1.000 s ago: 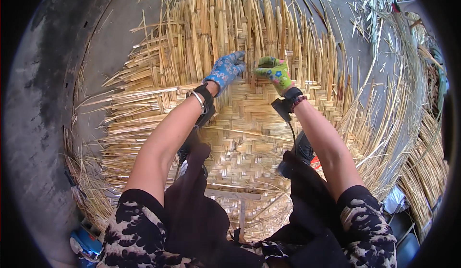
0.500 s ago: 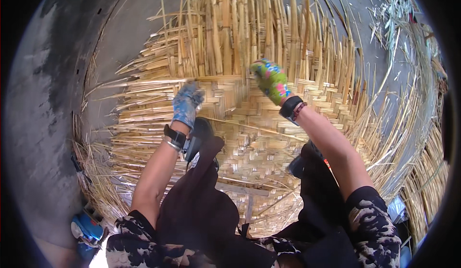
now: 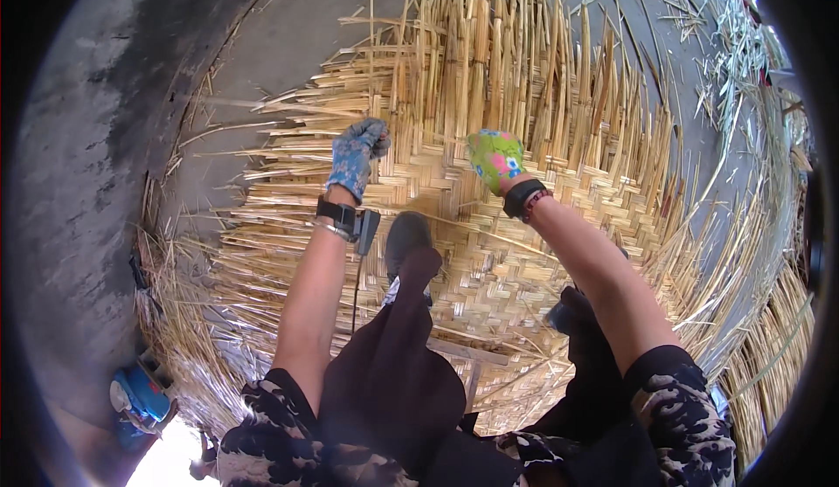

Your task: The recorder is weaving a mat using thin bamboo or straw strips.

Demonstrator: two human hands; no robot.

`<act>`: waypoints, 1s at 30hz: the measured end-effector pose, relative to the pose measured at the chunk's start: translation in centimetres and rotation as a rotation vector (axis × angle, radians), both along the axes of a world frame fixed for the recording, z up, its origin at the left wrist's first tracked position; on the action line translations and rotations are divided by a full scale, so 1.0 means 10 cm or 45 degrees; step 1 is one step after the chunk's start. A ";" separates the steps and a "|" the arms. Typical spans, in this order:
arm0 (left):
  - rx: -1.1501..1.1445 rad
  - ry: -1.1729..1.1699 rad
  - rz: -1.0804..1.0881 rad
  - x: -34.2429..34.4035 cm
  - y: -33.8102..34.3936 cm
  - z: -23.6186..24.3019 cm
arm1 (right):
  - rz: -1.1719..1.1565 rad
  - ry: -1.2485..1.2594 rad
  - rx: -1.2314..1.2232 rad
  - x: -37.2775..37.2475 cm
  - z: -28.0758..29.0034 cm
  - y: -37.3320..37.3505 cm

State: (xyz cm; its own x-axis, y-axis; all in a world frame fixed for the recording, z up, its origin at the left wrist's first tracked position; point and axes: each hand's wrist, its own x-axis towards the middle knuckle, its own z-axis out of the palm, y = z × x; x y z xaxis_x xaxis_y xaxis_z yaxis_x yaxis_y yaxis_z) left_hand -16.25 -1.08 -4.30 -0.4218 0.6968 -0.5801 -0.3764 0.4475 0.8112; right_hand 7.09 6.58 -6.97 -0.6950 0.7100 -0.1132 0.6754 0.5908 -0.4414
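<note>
A large woven mat (image 3: pixel 489 282) of flattened straw-coloured reed strips spreads beneath me, its weave zigzagging. Long loose strips (image 3: pixel 479 55) stand out from its far edge. My left hand (image 3: pixel 354 157), in a worn blue-grey glove, is closed at the left of the weave's far border, against the strip ends. To its right, my right hand (image 3: pixel 496 158), in a green flowered glove, is closed over the base of the far strips. Whatever lies within either set of fingers is hidden. A gap of woven mat separates the two hands.
My dark shoe (image 3: pixel 407 238) rests on the mat between my arms. Strip ends fan out at the left (image 3: pixel 262 225). Shredded pale fibres (image 3: pixel 743 50) lie at the far right, with a reed bundle (image 3: pixel 769 338) nearer. A blue object (image 3: pixel 140 395) stands at lower left.
My view has shifted, so the mat appears farther right. Over the mat, my left hand has moved left and farther away. My right hand has turned more upright and moved slightly left.
</note>
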 end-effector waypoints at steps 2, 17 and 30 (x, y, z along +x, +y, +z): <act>-0.025 0.103 -0.068 -0.04 0.17 0.03 | 0.021 0.032 0.125 0.00 0.02 -0.01; -0.017 0.480 -0.800 0.75 0.97 -0.18 | -0.799 0.450 -0.372 0.08 -0.05 0.08; -0.283 0.592 -0.810 0.84 1.11 -0.62 | -0.747 0.367 -0.404 0.16 -0.05 0.14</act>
